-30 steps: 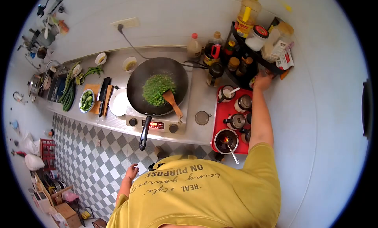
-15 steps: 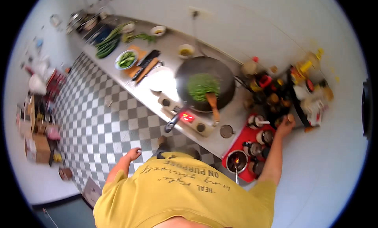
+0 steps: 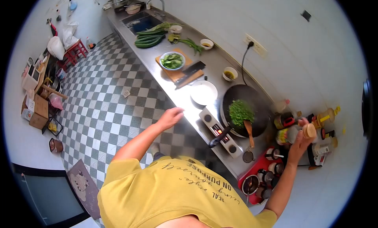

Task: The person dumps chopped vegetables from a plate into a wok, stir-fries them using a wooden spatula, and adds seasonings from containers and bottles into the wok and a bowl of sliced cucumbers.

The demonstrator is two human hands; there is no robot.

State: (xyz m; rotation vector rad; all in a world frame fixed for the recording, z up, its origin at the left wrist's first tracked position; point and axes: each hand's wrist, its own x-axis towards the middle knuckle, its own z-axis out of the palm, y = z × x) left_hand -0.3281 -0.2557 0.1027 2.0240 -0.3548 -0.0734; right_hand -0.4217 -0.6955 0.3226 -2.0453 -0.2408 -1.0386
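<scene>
My right hand (image 3: 300, 146), at the right end of the counter, grips a container with a round tan lid (image 3: 309, 130); my fingers hide most of its body. Seasoning bottles stand just beyond that hand. My left hand (image 3: 171, 117) hangs near the counter's front edge, fingers loosely extended, with nothing visible in it. Between the hands, a dark wok (image 3: 256, 106) sits on the stove (image 3: 209, 118). Chopped greens (image 3: 241, 112) lie in the wok, with a wooden spatula (image 3: 249, 132) leaning in them.
A red tray (image 3: 245, 175) carries several seasoning jars and a dark-filled bowl (image 3: 250, 184). Left of the wok are a white plate (image 3: 204, 93), a cleaver (image 3: 191, 73) and a bowl of cut green vegetables (image 3: 172, 61). Cucumbers (image 3: 149, 40) lie near the sink (image 3: 141, 23).
My right hand has lifted the tan-lidded container from among the seasonings. My left hand has moved up toward the counter edge. The head view has shifted, bringing more of the sink into sight.
</scene>
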